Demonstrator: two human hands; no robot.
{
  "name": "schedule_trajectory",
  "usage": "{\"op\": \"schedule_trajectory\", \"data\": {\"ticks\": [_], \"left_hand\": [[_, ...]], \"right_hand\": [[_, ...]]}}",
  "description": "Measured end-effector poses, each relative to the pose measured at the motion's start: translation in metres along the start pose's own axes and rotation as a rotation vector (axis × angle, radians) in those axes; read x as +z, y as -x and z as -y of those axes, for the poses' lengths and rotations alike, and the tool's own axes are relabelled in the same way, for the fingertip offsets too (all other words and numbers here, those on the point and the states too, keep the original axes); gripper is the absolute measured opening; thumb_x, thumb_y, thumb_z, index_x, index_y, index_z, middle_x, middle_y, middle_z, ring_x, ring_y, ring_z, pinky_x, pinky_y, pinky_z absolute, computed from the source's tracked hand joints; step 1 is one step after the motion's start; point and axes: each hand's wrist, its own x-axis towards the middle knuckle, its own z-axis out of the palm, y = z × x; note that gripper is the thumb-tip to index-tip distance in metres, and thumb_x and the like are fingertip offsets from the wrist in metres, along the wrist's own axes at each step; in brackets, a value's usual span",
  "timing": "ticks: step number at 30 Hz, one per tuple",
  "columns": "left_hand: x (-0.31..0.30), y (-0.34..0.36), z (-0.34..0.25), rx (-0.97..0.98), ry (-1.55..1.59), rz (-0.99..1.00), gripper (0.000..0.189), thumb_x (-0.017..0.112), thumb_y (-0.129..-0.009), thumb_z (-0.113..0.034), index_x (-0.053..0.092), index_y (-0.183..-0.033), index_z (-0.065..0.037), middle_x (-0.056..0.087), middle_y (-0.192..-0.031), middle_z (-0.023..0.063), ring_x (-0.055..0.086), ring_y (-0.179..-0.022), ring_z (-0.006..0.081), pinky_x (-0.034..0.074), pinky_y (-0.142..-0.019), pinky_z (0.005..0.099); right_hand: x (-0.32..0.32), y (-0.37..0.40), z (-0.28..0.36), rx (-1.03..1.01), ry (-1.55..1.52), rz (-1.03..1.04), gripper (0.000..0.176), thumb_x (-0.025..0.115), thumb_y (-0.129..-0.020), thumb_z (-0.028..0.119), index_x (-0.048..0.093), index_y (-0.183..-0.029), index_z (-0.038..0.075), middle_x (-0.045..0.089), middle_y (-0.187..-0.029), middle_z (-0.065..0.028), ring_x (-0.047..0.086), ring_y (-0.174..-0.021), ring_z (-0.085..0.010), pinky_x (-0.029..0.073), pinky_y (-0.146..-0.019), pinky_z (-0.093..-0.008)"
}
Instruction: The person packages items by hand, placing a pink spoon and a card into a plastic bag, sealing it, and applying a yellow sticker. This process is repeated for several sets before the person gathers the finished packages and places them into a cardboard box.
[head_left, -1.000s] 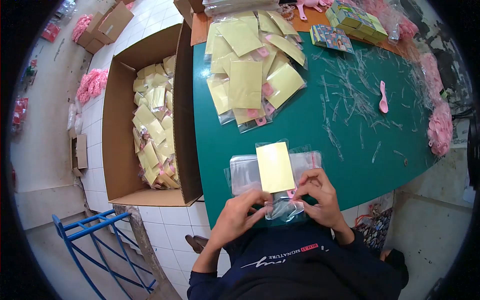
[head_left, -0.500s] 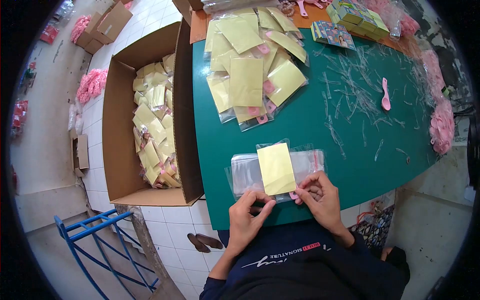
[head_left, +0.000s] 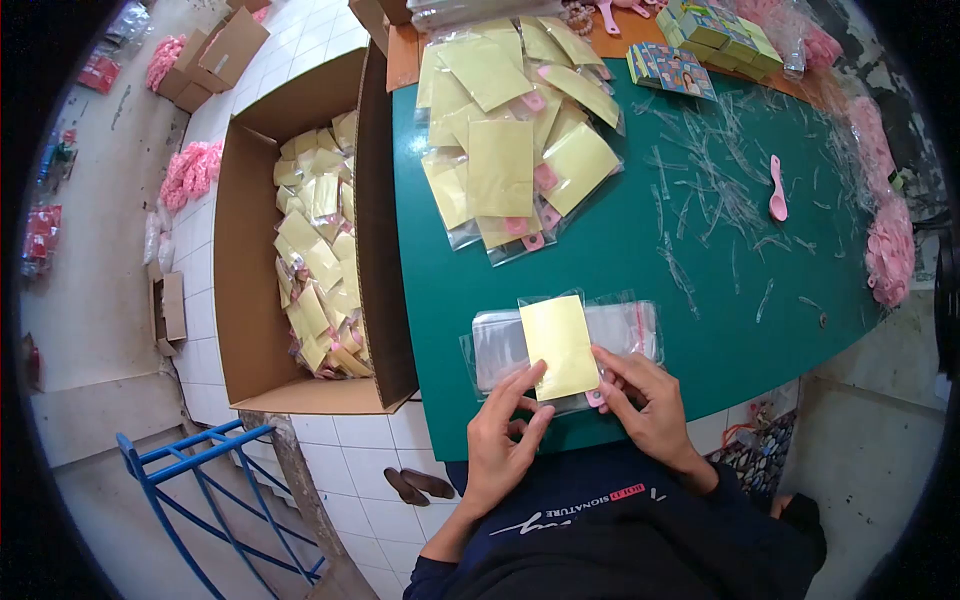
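A clear plastic packet with a pale yellow card (head_left: 557, 345) lies over a stack of clear plastic bags (head_left: 497, 352) at the table's near edge. The end of a pink spoon handle (head_left: 595, 398) pokes out below the card's right corner. My right hand (head_left: 647, 408) pinches the packet at its lower right, by that handle. At the lower left, my left hand (head_left: 502, 440) has thumb and forefinger apart, a fingertip touching the card's edge. The rest of the spoon is hidden under the card.
Filled packets (head_left: 500, 170) are heaped on the green table (head_left: 620, 240). A cardboard box (head_left: 245, 290) of similar packets stands at left. Plastic strips (head_left: 715, 165) and a pink spoon (head_left: 777, 190) lie to the right, printed cards (head_left: 672, 72) behind. A blue metal frame (head_left: 190, 460) stands lower left.
My left thumb and forefinger have spread, and the forefinger has moved up onto the card's edge. My right fingers have shifted up along the packet's right side. The view has shifted slightly.
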Motion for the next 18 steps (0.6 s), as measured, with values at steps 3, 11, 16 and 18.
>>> {"op": "schedule_trajectory", "data": {"ticks": [3, 11, 16, 18], "left_hand": [[-0.009, -0.01, -0.016, 0.165, -0.11, 0.003, 0.049, 0.064, -0.079, 0.001, 0.052, -0.125, -0.005, 0.056, -0.119, 0.013, 0.06, -0.078, 0.0114, 0.047, -0.054, 0.0194], [-0.037, -0.104, -0.041, 0.57, -0.697, -0.213, 0.039, 0.064, -0.081, -0.008, 0.055, -0.119, -0.007, 0.053, -0.123, 0.0155, 0.059, -0.099, 0.0279, 0.051, -0.077, 0.0328], [-0.009, -0.094, -0.016, 0.651, -0.645, 0.149, 0.026, 0.066, -0.078, -0.014, 0.061, -0.102, -0.006, 0.059, -0.105, 0.011, 0.059, -0.094, 0.0262, 0.05, -0.077, 0.0342], [0.006, -0.093, -0.009, 0.72, -0.7, 0.217, 0.028, 0.067, -0.077, -0.014, 0.06, -0.103, -0.006, 0.058, -0.103, 0.0105, 0.058, -0.093, 0.0264, 0.048, -0.078, 0.035]], "right_hand": [[-0.011, -0.012, 0.02, -0.15, 0.181, -0.011, 0.042, 0.061, -0.08, -0.002, 0.055, -0.122, 0.002, 0.056, -0.083, -0.0078, 0.059, -0.07, -0.0141, 0.048, -0.061, -0.0245], [-0.193, -0.139, -0.01, -0.283, 0.8, -0.665, 0.024, 0.06, -0.081, 0.014, 0.062, -0.101, 0.001, 0.061, -0.095, -0.016, 0.061, -0.085, -0.0282, 0.047, -0.076, -0.0357], [-0.302, -0.178, -0.06, 0.228, 1.083, -0.634, 0.031, 0.069, -0.072, 0.026, 0.061, -0.091, 0.002, 0.064, -0.094, -0.0197, 0.062, -0.088, -0.036, 0.048, -0.073, -0.0415], [-0.302, -0.184, -0.061, 0.298, 1.128, -0.669, 0.033, 0.072, -0.069, 0.027, 0.061, -0.089, 0.003, 0.064, -0.09, -0.0191, 0.062, -0.085, -0.0346, 0.048, -0.071, -0.0401]]}}
